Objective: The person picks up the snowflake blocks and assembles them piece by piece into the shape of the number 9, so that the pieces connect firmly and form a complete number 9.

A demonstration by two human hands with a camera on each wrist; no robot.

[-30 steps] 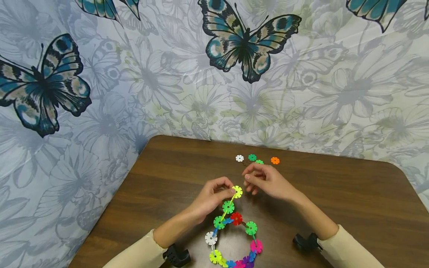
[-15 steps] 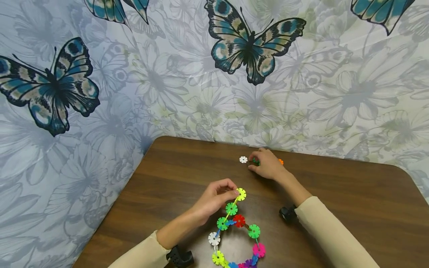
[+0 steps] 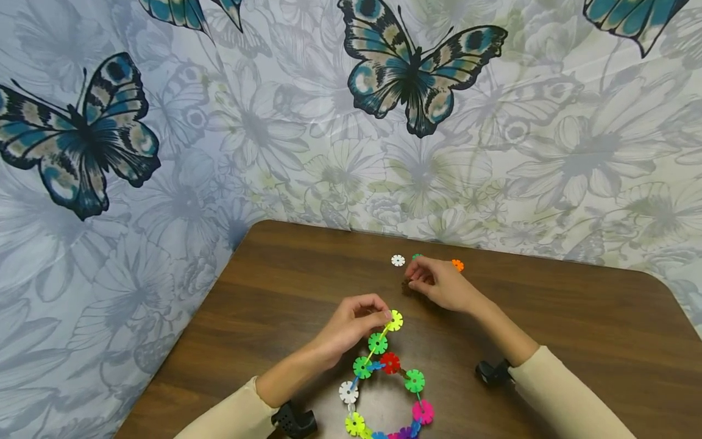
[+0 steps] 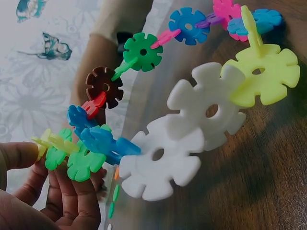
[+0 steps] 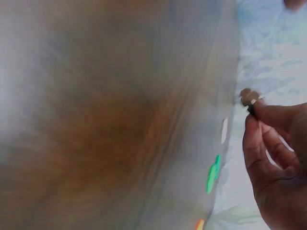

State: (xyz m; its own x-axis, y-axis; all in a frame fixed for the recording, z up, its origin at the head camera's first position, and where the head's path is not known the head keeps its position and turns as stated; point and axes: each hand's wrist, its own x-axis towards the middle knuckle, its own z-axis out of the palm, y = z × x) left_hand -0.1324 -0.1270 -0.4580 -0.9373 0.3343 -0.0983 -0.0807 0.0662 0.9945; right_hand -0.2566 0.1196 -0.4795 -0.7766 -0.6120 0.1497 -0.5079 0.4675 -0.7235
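My left hand pinches a yellow notched disc between thumb and fingers, at the top end of a chain of linked flower-shaped discs. Below it come a green disc and then a ring of several colours, with a red disc and a white disc in it. The ring's lowest part is cut off in the head view. Just beyond and to the right, my right hand pinches a brown notched disc at its fingertips, apart from the chain.
Near the far edge of the wooden table lie a loose white disc, green discs partly hidden by my right hand in the head view, and an orange disc. A patterned wall rises behind.
My right hand reached out to the loose discs at the far edge and has drawn back a little with a brown disc. The left hand keeps its pinch on the yellow disc.
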